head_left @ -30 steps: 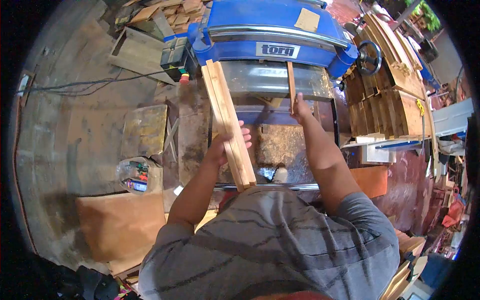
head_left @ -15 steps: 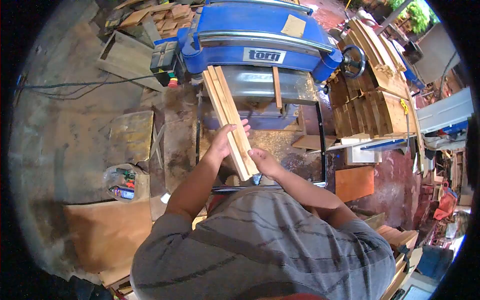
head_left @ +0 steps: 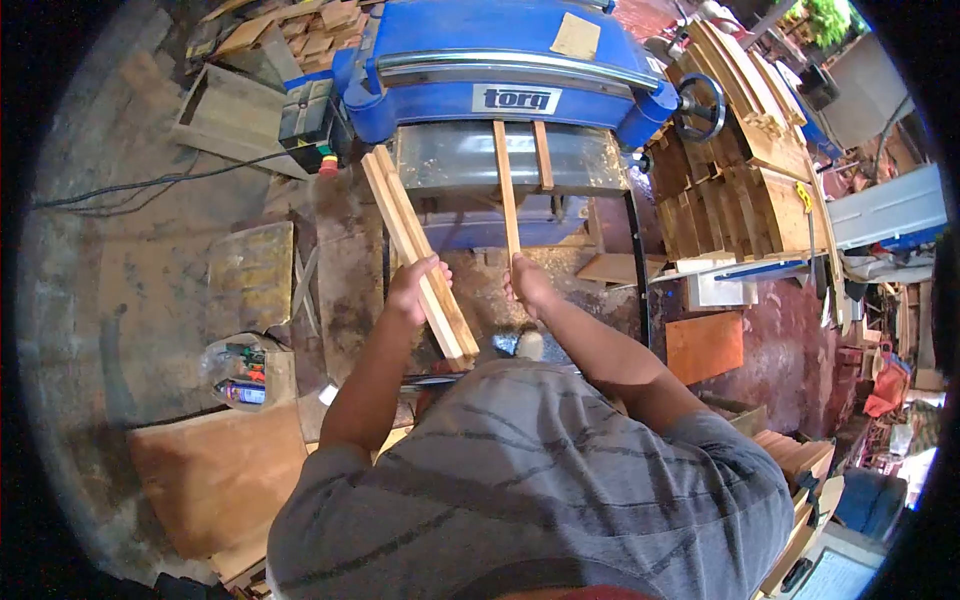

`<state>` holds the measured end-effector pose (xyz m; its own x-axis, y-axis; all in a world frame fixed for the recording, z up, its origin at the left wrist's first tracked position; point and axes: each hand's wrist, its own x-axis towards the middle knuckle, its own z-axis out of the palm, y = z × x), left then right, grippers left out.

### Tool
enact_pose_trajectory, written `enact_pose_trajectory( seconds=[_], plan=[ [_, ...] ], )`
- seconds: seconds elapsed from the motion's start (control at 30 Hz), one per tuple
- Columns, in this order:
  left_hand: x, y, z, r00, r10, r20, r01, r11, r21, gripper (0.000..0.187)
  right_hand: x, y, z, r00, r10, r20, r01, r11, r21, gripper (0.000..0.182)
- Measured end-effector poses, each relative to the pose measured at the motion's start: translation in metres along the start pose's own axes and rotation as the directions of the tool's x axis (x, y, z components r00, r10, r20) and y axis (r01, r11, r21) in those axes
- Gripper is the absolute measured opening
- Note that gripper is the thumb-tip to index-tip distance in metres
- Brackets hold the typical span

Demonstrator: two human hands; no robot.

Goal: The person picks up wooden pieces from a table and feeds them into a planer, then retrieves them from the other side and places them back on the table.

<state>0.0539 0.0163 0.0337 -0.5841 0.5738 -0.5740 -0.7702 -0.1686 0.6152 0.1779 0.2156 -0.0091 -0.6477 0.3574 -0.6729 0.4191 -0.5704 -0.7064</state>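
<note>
The thin strip (head_left: 507, 195) runs forward from the right hand (head_left: 529, 285), which grips its near end; its far end lies over the metal bed (head_left: 450, 160) of the blue machine (head_left: 450, 45). Ahead and slightly right of that hand, a second strip (head_left: 542, 156) sits apart. The left hand (head_left: 410, 290) is closed around some sticks (head_left: 408, 228). Good handling probably means keeping the held strip level and straight, with the sticks well aside.

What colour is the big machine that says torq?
The machine is mostly blue, best seen in the head view.
</note>
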Motion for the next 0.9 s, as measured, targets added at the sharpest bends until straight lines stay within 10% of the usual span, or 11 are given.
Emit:
enact_pose_trajectory(
  seconds=[0.7, 0.9],
  plan=[
    [-0.001, -0.003, 0.026, 0.985, 0.083, 0.151, -0.087, 0.996, 0.019, 0.034, 0.110, -0.088, 0.009, 0.991, -0.104, -0.085, 0.086, 0.977, -0.194, 0.052],
    [0.014, -0.001, 0.041, 0.965, 0.261, 0.011, -0.260, 0.957, 0.126, 0.035, 0.019, -0.025, -0.016, 0.948, -0.007, 0.320, 0.033, 0.997, -0.074, 0.056]
  ],
)
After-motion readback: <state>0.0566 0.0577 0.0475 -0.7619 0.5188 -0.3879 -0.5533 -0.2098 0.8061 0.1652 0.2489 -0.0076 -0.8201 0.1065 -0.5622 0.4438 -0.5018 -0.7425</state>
